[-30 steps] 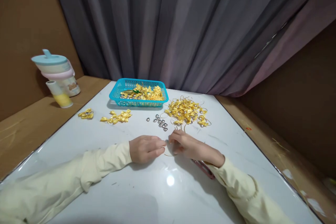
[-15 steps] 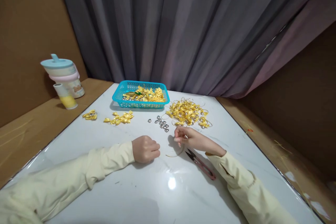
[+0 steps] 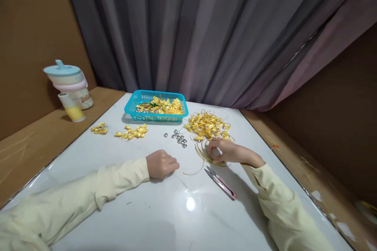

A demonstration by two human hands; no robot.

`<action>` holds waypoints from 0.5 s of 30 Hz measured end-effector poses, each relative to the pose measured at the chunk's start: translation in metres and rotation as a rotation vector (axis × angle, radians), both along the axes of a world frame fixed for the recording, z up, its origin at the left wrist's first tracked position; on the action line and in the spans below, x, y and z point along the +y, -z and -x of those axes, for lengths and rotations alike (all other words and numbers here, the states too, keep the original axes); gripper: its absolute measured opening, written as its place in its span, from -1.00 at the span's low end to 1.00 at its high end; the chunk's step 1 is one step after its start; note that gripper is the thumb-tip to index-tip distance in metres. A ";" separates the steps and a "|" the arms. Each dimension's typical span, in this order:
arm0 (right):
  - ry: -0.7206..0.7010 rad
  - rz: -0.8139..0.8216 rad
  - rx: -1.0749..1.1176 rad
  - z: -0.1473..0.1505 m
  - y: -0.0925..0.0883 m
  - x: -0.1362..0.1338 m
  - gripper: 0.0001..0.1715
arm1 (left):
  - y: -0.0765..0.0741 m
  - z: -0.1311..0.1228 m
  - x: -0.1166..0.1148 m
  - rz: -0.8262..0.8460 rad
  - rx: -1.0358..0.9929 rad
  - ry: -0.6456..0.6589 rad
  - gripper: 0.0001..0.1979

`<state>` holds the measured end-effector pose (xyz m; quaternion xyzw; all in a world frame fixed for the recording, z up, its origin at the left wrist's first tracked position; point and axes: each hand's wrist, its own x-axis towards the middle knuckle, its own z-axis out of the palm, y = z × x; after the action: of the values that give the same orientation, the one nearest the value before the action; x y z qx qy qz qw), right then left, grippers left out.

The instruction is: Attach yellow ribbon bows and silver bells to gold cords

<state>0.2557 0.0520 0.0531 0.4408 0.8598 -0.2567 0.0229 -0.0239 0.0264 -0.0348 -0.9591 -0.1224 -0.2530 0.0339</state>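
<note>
Head view gives me both bare hands over the glossy white worktop (image 3: 147, 219) with faint grey veins. Right hand (image 3: 222, 151) is bent down above the bunch of thin, curved, gold-coloured strands (image 3: 203, 155); its thumb and fingers stand apart, with a gap between them, and I cannot tell whether they press on any strand. This bunch lies on the worktop just in front of the large heap of shiny yellow ribbon bows (image 3: 207, 125), which is mixed with thin loops and silvery bits. One single gold-coloured strand (image 3: 193, 173) lies in a curve between the two hands. Left hand (image 3: 161, 164) rests near it with the fingers curled in, loosely clenched, and I cannot tell if something small is inside. Close to the right hand, on my side, I see the thread snips with dark blades and pink handle (image 3: 222, 185), lying aslant, with the points toward the strands. Beyond the left hand there are small silver heart-shaped beads (image 3: 180, 139), and to the left of them a loose row of yellow ribbon bows (image 3: 134, 131). Farther back stands the turquoise perforated plastic basket (image 3: 156, 117), which contains more yellow bows and silvery pieces.
</note>
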 end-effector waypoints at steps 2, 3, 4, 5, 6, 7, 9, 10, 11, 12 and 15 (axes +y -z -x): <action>-0.011 0.023 -0.004 0.003 0.006 0.001 -0.84 | 0.001 0.001 0.001 0.115 0.015 -0.011 -0.84; -0.012 0.035 -0.004 0.005 0.009 0.002 -0.88 | 0.001 0.001 0.001 0.157 0.014 -0.017 -0.84; -0.010 0.046 0.000 0.005 0.011 0.003 -0.91 | 0.000 0.001 0.001 0.188 0.014 -0.024 -0.84; -0.006 0.056 0.007 0.005 0.012 0.004 -0.93 | -0.001 0.001 0.000 0.216 0.011 -0.034 -0.84; -0.001 0.065 0.019 0.004 0.013 0.004 -0.94 | -0.004 0.001 -0.001 0.255 0.008 -0.045 -0.84; 0.004 0.072 0.035 0.002 0.012 0.005 -0.94 | -0.007 -0.001 -0.003 0.299 0.004 -0.059 -0.82; 0.017 0.077 0.082 -0.002 0.009 0.005 -0.95 | -0.018 -0.006 -0.007 0.394 0.005 -0.083 -0.76; 0.027 0.075 0.112 -0.005 0.007 0.006 -0.95 | -0.027 -0.010 -0.009 0.437 0.011 -0.089 -0.72; 0.041 0.068 0.146 -0.007 0.004 0.007 -0.94 | -0.039 -0.014 -0.009 0.492 0.030 -0.082 -0.68; 0.059 0.059 0.182 -0.009 0.001 0.008 -0.94 | -0.055 -0.018 -0.009 0.534 0.054 -0.063 -0.66; 0.123 0.045 0.294 -0.013 -0.009 0.010 -0.93 | -0.126 -0.024 0.004 0.932 0.114 0.024 -0.77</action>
<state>0.2689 0.0620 0.0624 0.4497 0.8192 -0.3387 -0.1090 0.0001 0.0309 0.0914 -0.8858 -0.2096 -0.1186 -0.3966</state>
